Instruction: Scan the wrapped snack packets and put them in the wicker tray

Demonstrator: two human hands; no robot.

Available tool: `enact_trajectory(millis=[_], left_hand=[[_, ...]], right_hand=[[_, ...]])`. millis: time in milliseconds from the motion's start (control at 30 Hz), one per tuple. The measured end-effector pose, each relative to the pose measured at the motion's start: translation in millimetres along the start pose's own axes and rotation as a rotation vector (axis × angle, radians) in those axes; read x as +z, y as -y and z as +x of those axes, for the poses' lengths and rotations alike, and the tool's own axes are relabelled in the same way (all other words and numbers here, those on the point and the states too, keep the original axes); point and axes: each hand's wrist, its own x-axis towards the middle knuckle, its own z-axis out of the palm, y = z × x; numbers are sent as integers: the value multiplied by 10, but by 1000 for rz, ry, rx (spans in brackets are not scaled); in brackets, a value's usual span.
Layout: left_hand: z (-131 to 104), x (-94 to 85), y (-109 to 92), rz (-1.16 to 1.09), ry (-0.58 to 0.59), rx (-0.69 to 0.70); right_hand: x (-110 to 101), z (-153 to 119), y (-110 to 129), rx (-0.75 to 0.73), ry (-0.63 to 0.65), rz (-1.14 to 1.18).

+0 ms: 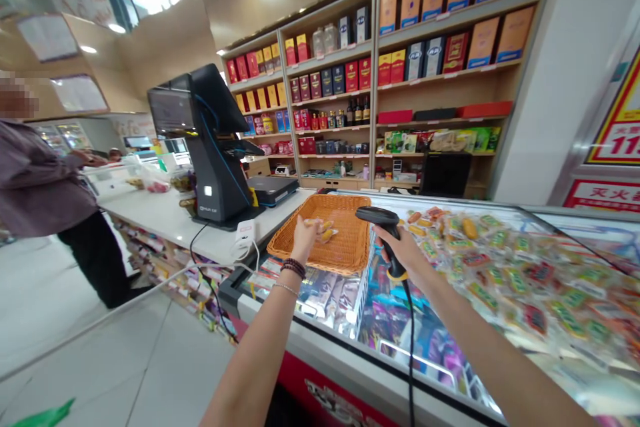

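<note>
My left hand [306, 235] reaches over the shallow orange wicker basket [345, 214], its fingers closed at small clear-wrapped yellow snacks [326, 234]. Whether every snack there is gripped or some rest in the basket is too small to tell. To the right of the basket, my right hand [397, 247] is wrapped round the handle of a black barcode scanner [379, 216], whose head points left over the basket's right edge. The scanner's cable hangs down across the freezer's glass top. Many wrapped snacks [500, 267] lie spread on the glass to the right.
A chest freezer [310, 340] spans the front. At the left, a counter [165, 214] holds a black register [220, 180], a dark flat device [273, 190] and a white power strip [245, 232] with cables. A person [45, 180] stands far left. Shelves [373, 94] of boxes line the back.
</note>
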Motion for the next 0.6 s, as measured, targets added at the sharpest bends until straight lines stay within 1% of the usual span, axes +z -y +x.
enact_trajectory(millis=[67, 133, 200, 267, 300, 367, 467, 533, 600], left_hand=[[-55, 80, -77, -100, -59, 0], [-151, 257, -205, -156, -57, 51], [-294, 520, -358, -170, 33, 168], [-477, 849, -507, -168, 157, 281], [-576, 1028, -571, -153, 230, 304], [-773, 1392, -668, -76, 351, 303], [-1029, 1878, -719, 162, 461, 249], [-1154, 2117, -705, 347, 497, 173], [-1232, 2277, -673, 471, 496, 97]], right_hand=[[-113, -24, -21, 14, -58, 14], [-292, -51, 3, 6, -128, 34], [-519, -81, 60, -13, -194, 59], [-764, -121, 121, -24, -255, 73], [-882, -146, 144, -32, -289, 78], [-1089, -209, 158, -45, -365, 94], [-1292, -325, 89, -53, -460, 96], [-1352, -394, 9, -40, -483, 51], [-1370, -437, -64, 3, -489, -18]])
